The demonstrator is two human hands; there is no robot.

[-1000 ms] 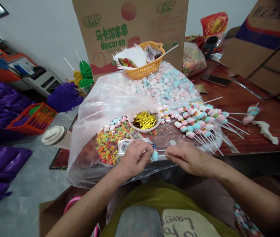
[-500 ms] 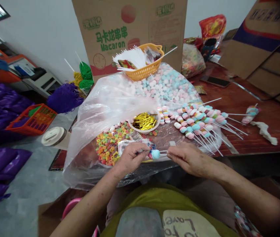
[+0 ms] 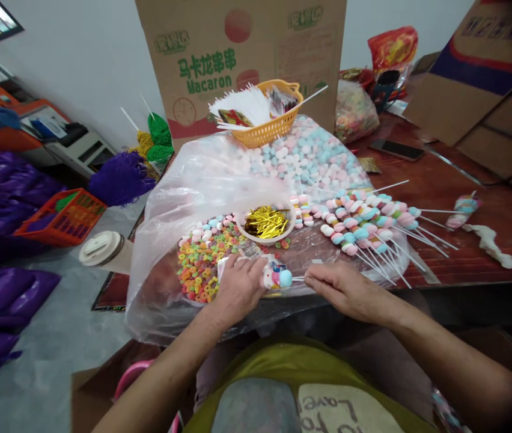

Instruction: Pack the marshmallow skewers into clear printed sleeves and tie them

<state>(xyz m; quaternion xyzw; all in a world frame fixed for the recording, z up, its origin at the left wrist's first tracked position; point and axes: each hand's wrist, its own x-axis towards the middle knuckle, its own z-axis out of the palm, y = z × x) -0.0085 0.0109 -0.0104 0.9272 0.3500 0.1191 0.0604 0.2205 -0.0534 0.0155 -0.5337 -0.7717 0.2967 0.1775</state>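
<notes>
A marshmallow skewer [image 3: 285, 278] lies level between my hands, a round blue piece at its right end and pink and yellow pieces left of it. Part of it seems to sit in a clear printed wrapper. My left hand [image 3: 241, 281] is closed around its left part, so that end is hidden. With thumb and fingers pinched, my right hand [image 3: 339, 290] grips the white stick at the other end. Under and behind my left hand are ring-shaped gummies [image 3: 208, 258] and a printed packet, partly covered. A white bowl [image 3: 239, 230] of gold twist ties [image 3: 265, 222] stands just beyond.
Finished-looking marshmallow skewers [image 3: 364, 222] are piled on the right. A plastic sheet [image 3: 170, 198] holds loose marshmallows [image 3: 314, 150]; a yellow basket [image 3: 269, 129] of white sticks stands behind. A phone [image 3: 396, 149] lies at the right, and a lidded cup [image 3: 103, 249] is at the left edge.
My left hand has turned palm-down and closed over the skewer, where it was pinching at the left end before. More coloured pieces show beside it. My right hand keeps its pinch on the stick.
</notes>
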